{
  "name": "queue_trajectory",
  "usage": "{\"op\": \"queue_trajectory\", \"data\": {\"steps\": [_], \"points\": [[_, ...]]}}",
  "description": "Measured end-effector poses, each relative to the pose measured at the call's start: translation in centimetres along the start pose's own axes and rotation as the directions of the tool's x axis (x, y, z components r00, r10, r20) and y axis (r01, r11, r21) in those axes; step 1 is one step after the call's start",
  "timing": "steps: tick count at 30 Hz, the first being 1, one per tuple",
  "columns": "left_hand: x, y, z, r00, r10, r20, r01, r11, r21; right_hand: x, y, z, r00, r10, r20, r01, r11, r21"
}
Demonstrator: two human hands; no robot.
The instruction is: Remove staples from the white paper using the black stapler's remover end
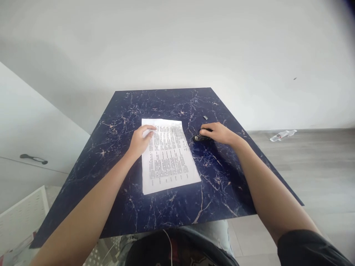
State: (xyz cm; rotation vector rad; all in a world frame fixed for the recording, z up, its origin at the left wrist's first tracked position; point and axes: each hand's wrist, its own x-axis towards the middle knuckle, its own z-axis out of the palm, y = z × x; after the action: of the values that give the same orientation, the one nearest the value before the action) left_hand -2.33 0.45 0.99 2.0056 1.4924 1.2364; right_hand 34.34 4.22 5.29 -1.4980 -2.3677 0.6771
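Note:
A printed white sheet of paper lies in the middle of the dark blue marbled table. My left hand rests on the sheet's upper left corner, fingers stretched forward and flat. My right hand is curled over a small black stapler-like object just right of the sheet, fingers closing on it. A tiny dark and silver item lies on the table beyond my right hand.
A white wall stands behind the table. A white cabinet with a dark handle is at the left. A plastic bottle lies on the grey floor at the right. A white perforated panel is at lower left.

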Motion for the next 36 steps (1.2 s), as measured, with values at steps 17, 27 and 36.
{"op": "queue_trajectory", "data": {"steps": [17,27,36], "points": [[-0.6,1.2,0.9,0.997,-0.046,0.067,0.051,0.996,-0.078,1.0,-3.9,3.4,0.962,0.194,-0.190,-0.212,0.974,-0.078],[-0.8,1.9,1.3,0.995,-0.076,0.069,0.081,0.994,-0.076,0.6,-5.0,4.1,0.956,0.214,-0.200,-0.229,0.972,-0.053],[-0.8,1.8,1.4,0.997,-0.070,0.046,0.073,0.994,-0.077,0.3,-5.6,4.7,0.960,0.128,-0.248,-0.146,0.988,-0.052]]}}
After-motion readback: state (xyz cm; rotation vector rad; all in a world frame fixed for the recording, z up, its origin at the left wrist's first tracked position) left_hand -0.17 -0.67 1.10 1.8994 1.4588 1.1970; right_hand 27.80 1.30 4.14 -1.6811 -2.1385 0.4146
